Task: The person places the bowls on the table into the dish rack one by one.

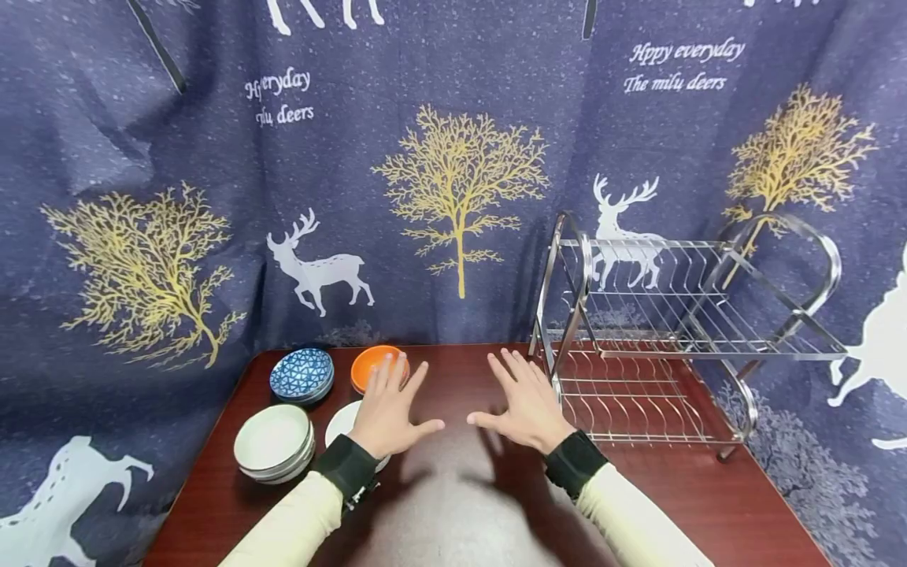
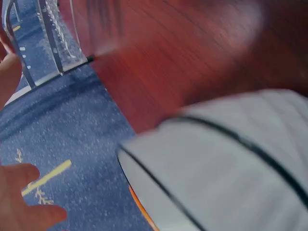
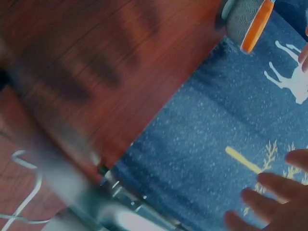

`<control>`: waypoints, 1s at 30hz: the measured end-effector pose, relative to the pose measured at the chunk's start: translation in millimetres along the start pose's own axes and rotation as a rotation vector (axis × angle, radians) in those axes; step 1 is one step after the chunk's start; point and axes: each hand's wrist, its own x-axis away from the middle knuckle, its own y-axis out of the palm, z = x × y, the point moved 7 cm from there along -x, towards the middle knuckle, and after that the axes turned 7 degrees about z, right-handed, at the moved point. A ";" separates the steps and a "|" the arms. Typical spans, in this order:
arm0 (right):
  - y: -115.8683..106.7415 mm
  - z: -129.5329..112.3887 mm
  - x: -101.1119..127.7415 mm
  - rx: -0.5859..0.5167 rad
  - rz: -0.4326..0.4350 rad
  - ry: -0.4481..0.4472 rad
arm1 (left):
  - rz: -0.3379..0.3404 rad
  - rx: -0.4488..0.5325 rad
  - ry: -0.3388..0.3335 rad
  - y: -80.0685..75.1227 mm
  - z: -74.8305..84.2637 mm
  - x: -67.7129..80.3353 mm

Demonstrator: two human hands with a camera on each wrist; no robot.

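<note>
Both hands hover over the table with fingers spread and hold nothing. In the head view my left hand (image 1: 392, 411) covers part of a white bowl (image 1: 343, 423), and its fingertips overlap an orange bowl (image 1: 368, 364). My right hand (image 1: 527, 405) is held just left of a two-tier metal dish rack (image 1: 638, 356). Left of the left hand stand a stack of pale bowls (image 1: 272, 441) and a stack of blue-patterned bowls (image 1: 301, 375). The left wrist view shows white bowls (image 2: 236, 163) close by, with an orange rim behind.
The dark red wooden table (image 1: 453, 504) ends at the back against a blue curtain (image 1: 453, 71) printed with deer and trees. The rack takes up the table's right rear part, and the bowls cluster at its left rear.
</note>
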 end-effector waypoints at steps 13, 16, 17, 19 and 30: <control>-41.0 11.8 23.4 -0.098 0.273 -0.147 | 0.003 0.161 0.015 7.8 30.8 -10.6; -47.4 16.9 31.1 -0.114 0.327 -0.161 | -0.011 0.185 0.027 10.7 38.2 -12.2; -49.5 19.2 33.9 -0.119 0.351 -0.167 | -0.020 0.195 0.025 12.2 40.4 -12.5; -54.2 24.2 39.7 -0.134 0.408 -0.186 | -0.029 0.209 0.031 15.1 45.4 -12.7; -80.6 75.1 73.3 -0.112 0.582 -0.130 | -0.093 0.257 0.052 38.4 77.0 -12.3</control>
